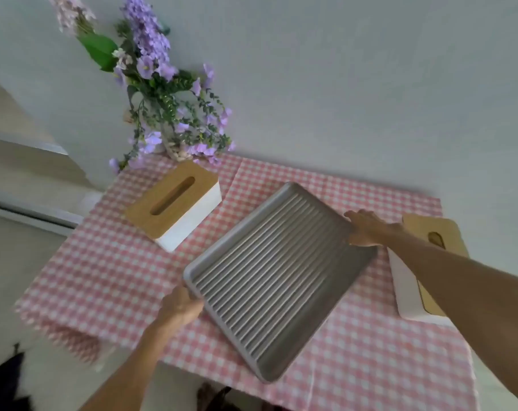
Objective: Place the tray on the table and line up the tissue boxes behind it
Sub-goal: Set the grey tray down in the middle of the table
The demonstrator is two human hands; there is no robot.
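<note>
A vase of purple flowers stands at the bench's far edge; one tissue box lies left of the ridged grey tray, another tissue box right, under the forearm. The tray's long axis runs diagonally, near-left to far-right. Left hand grip clasps its near-left corner, right hand its far-right edge

A table covered by a pink-and-white checked cloth carries two white tissue boxes with wooden lids, one at the far left, the other at the right edge. A vase of purple flowers stands at the far left corner, near the left box.
</note>
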